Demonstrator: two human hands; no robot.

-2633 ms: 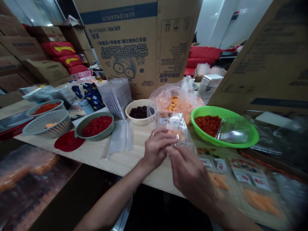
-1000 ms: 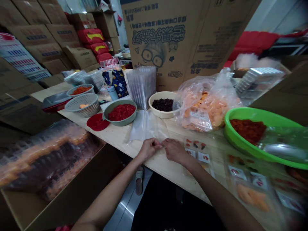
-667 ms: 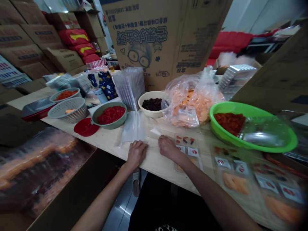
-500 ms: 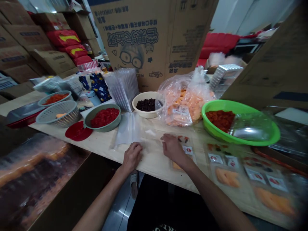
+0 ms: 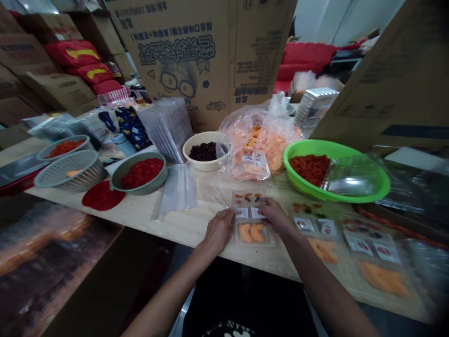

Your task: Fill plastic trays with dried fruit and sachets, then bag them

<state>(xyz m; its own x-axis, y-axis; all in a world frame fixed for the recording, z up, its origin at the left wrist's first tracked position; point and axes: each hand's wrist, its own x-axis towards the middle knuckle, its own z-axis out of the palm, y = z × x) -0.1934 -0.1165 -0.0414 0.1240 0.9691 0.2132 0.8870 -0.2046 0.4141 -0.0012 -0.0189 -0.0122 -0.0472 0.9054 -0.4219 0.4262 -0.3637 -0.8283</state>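
The left hand (image 5: 219, 231) lies flat, fingers slightly apart, against the near-left corner of a clear packet (image 5: 250, 229) of orange fruit slices on the wooden table (image 5: 182, 229). Its long axis runs away from the person – the right hand's (image 5: 275, 215) fingertips (image 5: 261, 202) sit at the far end, by the red-and-white labels (image 5: 242, 213) – pinching or resting, I can't tell.

- A fruit pack (image 5: 250, 231) lies at the front of the bench (image 5: 182, 229), with more packs (image 5: 382, 278) on its right.
- A big tub (image 5: 351, 198) sits behind those packs.
- A bowl of berries (image 5: 204, 152) sits beside a bag of fruit slices (image 5: 257, 150).
- A basket (image 5: 70, 172) sits left of a bowl of fruit bits (image 5: 138, 175).
- A big box (image 5: 196, 61) stands behind them all.
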